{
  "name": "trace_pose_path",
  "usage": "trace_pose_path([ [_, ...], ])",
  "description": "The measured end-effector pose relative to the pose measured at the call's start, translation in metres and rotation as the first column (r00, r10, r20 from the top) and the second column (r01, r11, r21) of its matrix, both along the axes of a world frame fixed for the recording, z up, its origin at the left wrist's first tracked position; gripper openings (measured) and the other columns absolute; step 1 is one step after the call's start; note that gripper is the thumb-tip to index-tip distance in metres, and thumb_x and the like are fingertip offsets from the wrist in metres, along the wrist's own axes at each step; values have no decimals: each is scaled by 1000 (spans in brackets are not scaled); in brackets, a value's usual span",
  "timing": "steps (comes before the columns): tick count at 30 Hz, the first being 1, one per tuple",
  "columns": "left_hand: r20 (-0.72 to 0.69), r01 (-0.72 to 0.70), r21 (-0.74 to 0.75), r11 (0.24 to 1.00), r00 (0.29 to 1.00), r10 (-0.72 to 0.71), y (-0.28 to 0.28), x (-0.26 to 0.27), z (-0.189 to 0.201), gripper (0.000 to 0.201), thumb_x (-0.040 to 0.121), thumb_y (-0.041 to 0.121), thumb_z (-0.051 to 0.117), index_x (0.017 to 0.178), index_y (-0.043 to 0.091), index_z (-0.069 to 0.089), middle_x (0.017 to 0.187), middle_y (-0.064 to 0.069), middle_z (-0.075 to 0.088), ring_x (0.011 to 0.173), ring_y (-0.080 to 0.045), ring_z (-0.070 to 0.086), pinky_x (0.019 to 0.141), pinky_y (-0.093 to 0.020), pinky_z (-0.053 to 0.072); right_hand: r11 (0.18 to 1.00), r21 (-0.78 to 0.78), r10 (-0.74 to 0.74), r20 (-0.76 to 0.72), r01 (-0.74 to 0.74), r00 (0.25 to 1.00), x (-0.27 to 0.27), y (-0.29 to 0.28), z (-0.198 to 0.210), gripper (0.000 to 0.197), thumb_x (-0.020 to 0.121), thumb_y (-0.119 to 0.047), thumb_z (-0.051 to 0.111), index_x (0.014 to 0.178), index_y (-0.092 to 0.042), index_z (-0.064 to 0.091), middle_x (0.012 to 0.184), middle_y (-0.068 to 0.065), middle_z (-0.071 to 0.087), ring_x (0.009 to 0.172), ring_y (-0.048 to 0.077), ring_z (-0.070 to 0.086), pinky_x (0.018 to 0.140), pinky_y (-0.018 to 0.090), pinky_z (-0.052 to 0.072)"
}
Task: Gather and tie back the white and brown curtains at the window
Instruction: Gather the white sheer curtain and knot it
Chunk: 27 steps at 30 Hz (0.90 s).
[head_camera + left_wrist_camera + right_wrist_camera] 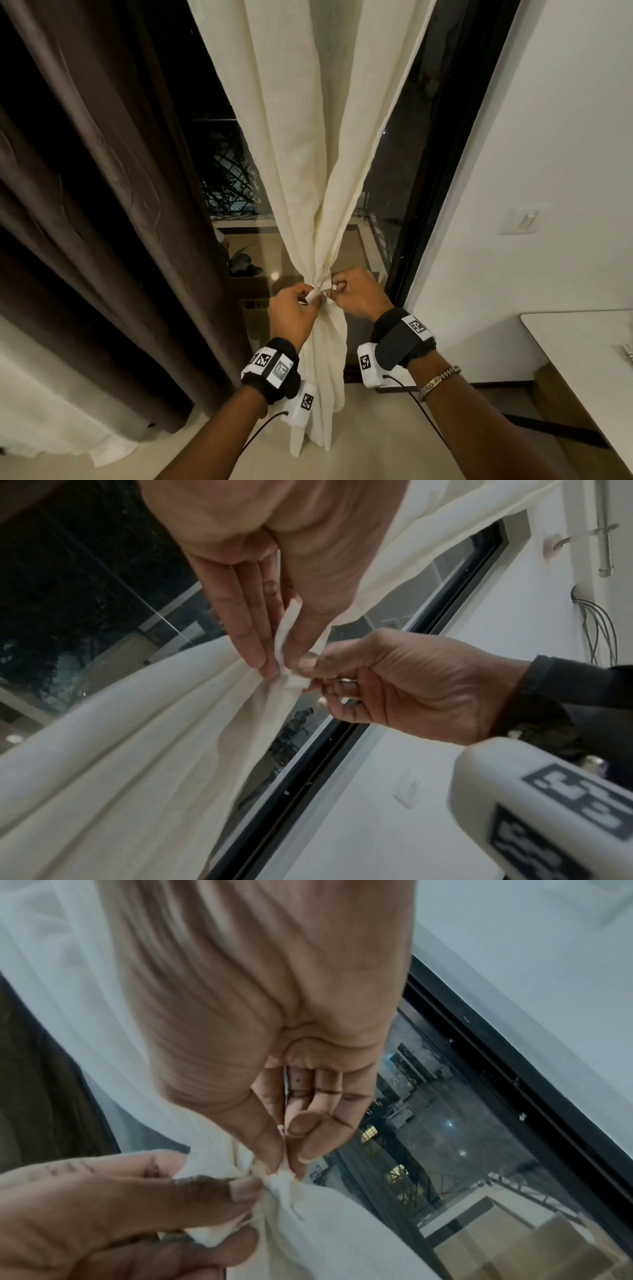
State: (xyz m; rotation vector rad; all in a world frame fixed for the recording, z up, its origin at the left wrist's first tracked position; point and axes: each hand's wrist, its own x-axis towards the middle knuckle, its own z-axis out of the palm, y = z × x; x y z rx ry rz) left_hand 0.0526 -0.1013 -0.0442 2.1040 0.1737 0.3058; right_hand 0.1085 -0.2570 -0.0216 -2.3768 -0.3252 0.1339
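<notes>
The white curtain (pixel 308 154) hangs in the middle of the window, bunched into a narrow waist at hand height. A thin white tie strip (pixel 317 294) wraps that waist. My left hand (pixel 310 295) pinches one end of the strip (pixel 286 631) between thumb and fingers. My right hand (pixel 334 289) pinches the other end at the knot (pixel 282 1176), thumb against fingertips. The two hands nearly touch in front of the bunch. The brown curtain (pixel 113 192) hangs loose at the left, apart from both hands.
Dark window glass (pixel 219 164) shows behind the curtains, with a black frame (pixel 442 171) on the right. A white wall with a switch (pixel 524 221) lies further right. A white table edge (pixel 582 349) juts in at lower right.
</notes>
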Motion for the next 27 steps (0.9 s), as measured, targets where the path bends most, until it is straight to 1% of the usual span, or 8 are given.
trace_pose_path([
  [4,-6,2,164,987,1000,-1,3,2,4,11,93,27,74,92,23,83,82,3,78,73,-11,66,70,-23,48,999,27,-26,47,25,999,-6,2,0,28,84,-21,80,62,-31,65,46,-22,55,54,1,52,60,15,39],
  [8,-12,49,334,941,999,-47,1,7,5,21,99,25,65,84,18,78,80,-3,76,76,-22,70,70,-27,51,996,47,-84,114,79,990,-13,12,-2,4,86,-22,80,84,-19,81,49,-17,53,53,2,53,57,12,37],
  [13,-51,122,424,898,993,-111,3,6,4,18,100,20,64,90,13,76,86,-5,76,80,-22,72,79,-31,61,995,99,-43,157,28,987,-16,15,-8,7,88,-17,79,92,-18,84,70,-14,72,58,-9,62,60,3,43],
  [16,-96,161,407,899,986,-133,5,8,4,13,96,15,66,88,11,75,85,-6,75,80,-24,73,80,-33,62,994,105,-15,141,0,990,-21,18,-10,13,92,-8,71,94,-13,83,71,-16,69,63,-9,63,62,0,42],
  [19,-139,201,307,930,976,-165,5,9,2,10,87,6,64,85,9,74,77,-5,73,74,-24,70,76,-41,63,990,134,33,77,-43,997,-23,18,-10,25,93,0,63,103,-13,82,88,-10,76,78,1,69,72,7,47],
  [21,-161,222,212,952,968,-191,3,10,-1,15,84,7,64,92,10,76,81,-3,76,78,-22,71,78,-42,64,982,178,55,5,-55,998,-23,16,-13,34,92,2,64,118,-15,79,105,-5,79,95,8,73,85,20,58],
  [24,-193,278,47,959,945,-264,1,11,-3,30,85,1,63,111,9,75,102,-3,79,97,-19,74,90,-36,62,959,283,71,-156,-24,985,-21,9,-9,55,90,6,66,140,-18,65,124,2,76,116,19,72,104,42,58],
  [27,-162,320,-91,943,930,-331,4,12,-10,45,93,-3,61,134,13,69,126,0,75,117,-14,69,97,-24,52,984,166,94,-169,-65,981,-9,-3,-5,59,90,1,69,144,-21,61,125,0,76,119,18,70,110,43,52],
])
